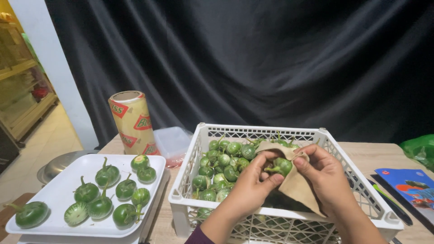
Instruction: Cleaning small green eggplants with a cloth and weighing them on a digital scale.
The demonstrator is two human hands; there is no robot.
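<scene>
Over a white plastic crate full of small round green eggplants, both my hands hold one green eggplant wrapped in a tan cloth. My left hand grips the eggplant from below and the left, thumb against it. My right hand presses the cloth onto the eggplant from the right. The cloth hangs down under my right palm.
A white tray at the left carries several green eggplants. Behind it stand a yellow roll of wrap and a clear plastic container. A blue booklet, a pen and a green bag lie at the right.
</scene>
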